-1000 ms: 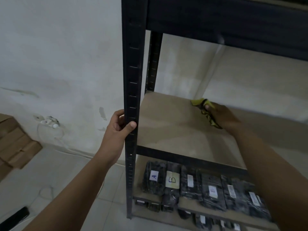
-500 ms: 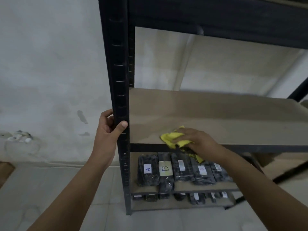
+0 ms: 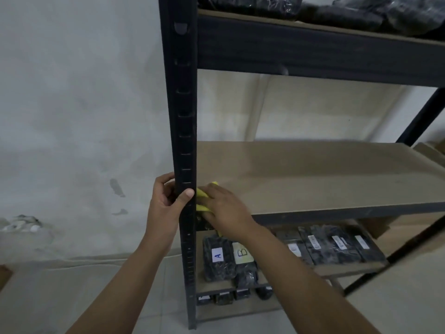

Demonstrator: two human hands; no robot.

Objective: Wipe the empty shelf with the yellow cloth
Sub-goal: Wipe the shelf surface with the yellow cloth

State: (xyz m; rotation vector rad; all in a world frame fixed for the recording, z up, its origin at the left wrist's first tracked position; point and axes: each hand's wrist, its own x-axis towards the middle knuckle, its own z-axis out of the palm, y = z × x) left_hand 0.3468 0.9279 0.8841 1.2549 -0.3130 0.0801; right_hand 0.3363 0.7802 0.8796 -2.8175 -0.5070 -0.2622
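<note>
While the left hand (image 3: 166, 203) clamps around the black upright post (image 3: 184, 141), right hand (image 3: 226, 210) pressing the yellow cloth (image 3: 201, 192) flat, fingers together, onto the empty shelf (image 3: 313, 174), front-left corner.

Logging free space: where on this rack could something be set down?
Bare: the tan middle shelf board, from the right hand on the yellow cloth rightward. Crowded: top shelf's black bags, lower shelf's labelled black packs.
</note>
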